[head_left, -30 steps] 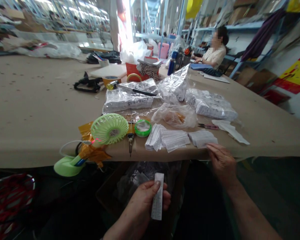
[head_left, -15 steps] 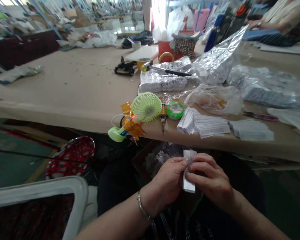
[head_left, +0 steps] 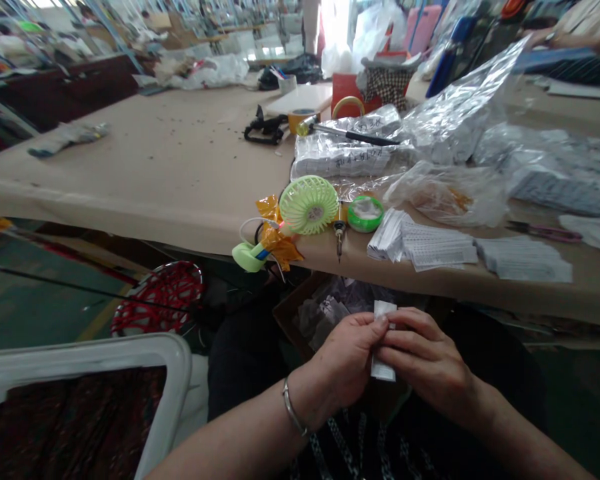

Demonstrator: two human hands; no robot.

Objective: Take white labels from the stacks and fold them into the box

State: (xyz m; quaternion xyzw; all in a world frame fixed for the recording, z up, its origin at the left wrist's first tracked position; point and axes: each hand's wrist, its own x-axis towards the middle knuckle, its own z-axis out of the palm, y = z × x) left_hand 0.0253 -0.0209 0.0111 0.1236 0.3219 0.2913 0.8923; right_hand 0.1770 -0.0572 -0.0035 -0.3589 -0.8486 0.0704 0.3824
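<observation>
Over my lap, both hands are closed on a small bundle of white paper labels [head_left: 384, 371]. My left hand [head_left: 353, 353] pinches it from the left, thumb on top. From the right, the fingers of my right hand [head_left: 423, 350] lie across it and cover its middle. Only the bundle's two ends show. On the table edge beyond are fanned stacks of printed white labels [head_left: 437, 247], with another stack [head_left: 525, 257] to their right. Below the edge, a cardboard box [head_left: 293, 320] holds crumpled clear plastic.
A green fan [head_left: 309, 205] taped to the table edge stands beside a soldering iron [head_left: 339, 233] and a green round tin [head_left: 365, 213]. Silver bags [head_left: 350, 157] lie behind. Thread snippers [head_left: 545, 231] rest at right. A white tub [head_left: 180, 360] with dark cloth is at lower left.
The whole view has shifted, so the table things appear further right. My right fingers now cover more of the label bundle. Both hands still hold it.
</observation>
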